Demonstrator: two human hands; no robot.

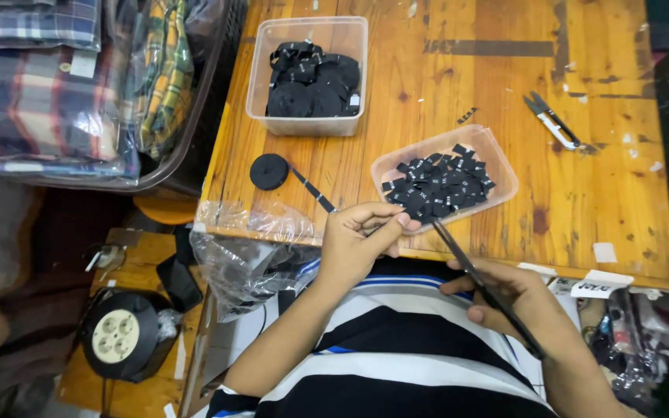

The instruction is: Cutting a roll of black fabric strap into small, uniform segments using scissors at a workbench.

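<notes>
A: Where's the thin black woven label ribbon (315, 193)?

B: Left hand (354, 244) pinches its limp end at the wooden table (505, 93) edge; right hand (505, 298) grips black scissors (478, 279). Probably light, floppy; pinch near the cut.

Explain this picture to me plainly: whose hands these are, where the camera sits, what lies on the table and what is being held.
There is no machine here. A person wears a camera on the head, so the one picture looks down at their own two bare hands. The left hand pinches the end of a black ribbon tape that runs from a small roll. The right hand holds scissors, blades pointing at the tape. On the wooden table stand a tub of black rolls, a shallow tray of cut black pieces, and small snips.
</notes>
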